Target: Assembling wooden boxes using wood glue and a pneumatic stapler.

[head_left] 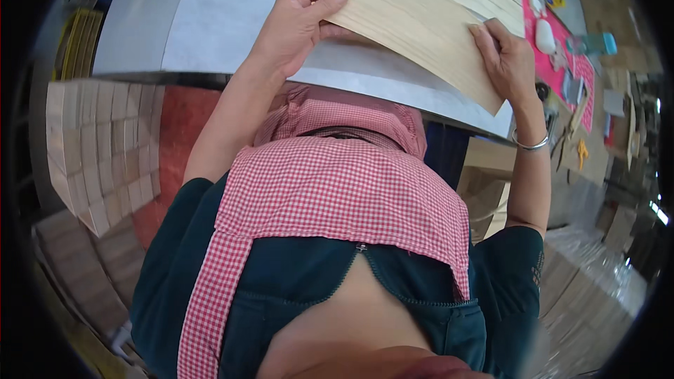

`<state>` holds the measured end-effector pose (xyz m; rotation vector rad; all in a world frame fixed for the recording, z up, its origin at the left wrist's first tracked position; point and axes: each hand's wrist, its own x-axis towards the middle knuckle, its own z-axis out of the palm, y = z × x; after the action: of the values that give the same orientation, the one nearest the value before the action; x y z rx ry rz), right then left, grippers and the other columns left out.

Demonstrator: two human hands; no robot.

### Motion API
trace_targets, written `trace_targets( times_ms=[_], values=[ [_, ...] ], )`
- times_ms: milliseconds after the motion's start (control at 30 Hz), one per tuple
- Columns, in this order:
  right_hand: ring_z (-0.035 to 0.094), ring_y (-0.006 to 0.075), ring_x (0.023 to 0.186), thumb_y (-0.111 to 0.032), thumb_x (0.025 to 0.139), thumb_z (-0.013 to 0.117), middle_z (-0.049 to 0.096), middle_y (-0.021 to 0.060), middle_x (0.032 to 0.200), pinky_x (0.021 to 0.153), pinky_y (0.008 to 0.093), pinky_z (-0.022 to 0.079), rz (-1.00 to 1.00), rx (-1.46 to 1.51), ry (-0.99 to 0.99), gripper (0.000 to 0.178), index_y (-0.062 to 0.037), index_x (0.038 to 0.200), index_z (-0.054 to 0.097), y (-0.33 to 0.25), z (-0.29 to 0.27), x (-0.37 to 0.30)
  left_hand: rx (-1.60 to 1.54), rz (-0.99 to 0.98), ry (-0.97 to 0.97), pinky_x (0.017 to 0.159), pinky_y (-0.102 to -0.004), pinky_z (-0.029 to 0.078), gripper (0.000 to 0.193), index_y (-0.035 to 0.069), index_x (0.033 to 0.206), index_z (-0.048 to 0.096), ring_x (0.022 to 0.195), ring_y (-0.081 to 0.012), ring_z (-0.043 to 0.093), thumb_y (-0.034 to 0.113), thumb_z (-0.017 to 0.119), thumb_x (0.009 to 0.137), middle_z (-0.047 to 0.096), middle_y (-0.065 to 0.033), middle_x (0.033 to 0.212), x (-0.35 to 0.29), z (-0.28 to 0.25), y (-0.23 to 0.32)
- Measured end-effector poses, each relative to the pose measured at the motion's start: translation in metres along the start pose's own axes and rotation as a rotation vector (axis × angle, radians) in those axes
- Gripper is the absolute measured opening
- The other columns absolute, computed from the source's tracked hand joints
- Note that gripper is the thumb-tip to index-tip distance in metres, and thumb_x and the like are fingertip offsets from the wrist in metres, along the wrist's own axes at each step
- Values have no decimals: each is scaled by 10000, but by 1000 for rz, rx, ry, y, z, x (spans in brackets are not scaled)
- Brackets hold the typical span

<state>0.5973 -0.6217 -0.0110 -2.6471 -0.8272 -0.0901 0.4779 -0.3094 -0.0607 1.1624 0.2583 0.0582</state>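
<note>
Both hands are gripping one pale wood veneer sheet (421,31): your left hand (298,24) is pinching its near left corner, your right hand (509,56) is clamping the lower right edge. You are holding it just above the grey surface (232,21), over more sheets lying further back; how many those are cannot be told. Judging by its thinness, the sheet is probably light, flexible and prone to cracking along the grain, so two spread edge grips suit it. One silver bangle (530,144) is circling your right wrist.
</note>
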Motion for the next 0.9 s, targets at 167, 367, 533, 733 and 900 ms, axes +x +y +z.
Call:
trace_targets(
  times_ms=[167,367,533,733,900],
  values=[
    [633,276,985,-480,797,818,649,99,1211,812,372,523,-330,-59,38,672,-97,1311,618,-20,12,18,-38,20,204,809,-291,593,345,-73,1221,641,944,-220,698,161,681,970,690,-133,1092,-5,-22,-3],
    [561,327,1240,-490,676,891,549,106,1419,1033,424,490,-493,-126,20,917,-94,1432,555,-25,11,29,-218,47,288,771,-285,563,543,-73,1333,555,909,-194,665,161,767,892,658,-180,1138,13,-33,-14],
    [585,325,1223,-418,692,898,573,113,1415,1030,429,516,-475,-76,6,868,-89,1427,574,-24,10,35,-261,91,228,876,-377,519,522,-29,1225,585,1040,-256,631,257,804,847,616,-230,1220,10,-37,-13],
    [605,325,1210,-365,702,892,598,125,1406,1027,436,533,-364,-56,-80,797,-78,1392,616,-8,16,34,633,222,280,786,-291,577,324,-2,1160,732,864,-190,679,157,782,882,703,-98,1039,-16,-67,-12],
    [608,331,1209,-362,700,893,604,130,1405,1041,436,523,-403,-24,-111,783,-74,1379,630,-6,24,38,934,439,243,774,-285,567,329,33,1117,770,845,-187,673,168,830,822,708,-77,1006,-21,-79,-50]
  ],
)
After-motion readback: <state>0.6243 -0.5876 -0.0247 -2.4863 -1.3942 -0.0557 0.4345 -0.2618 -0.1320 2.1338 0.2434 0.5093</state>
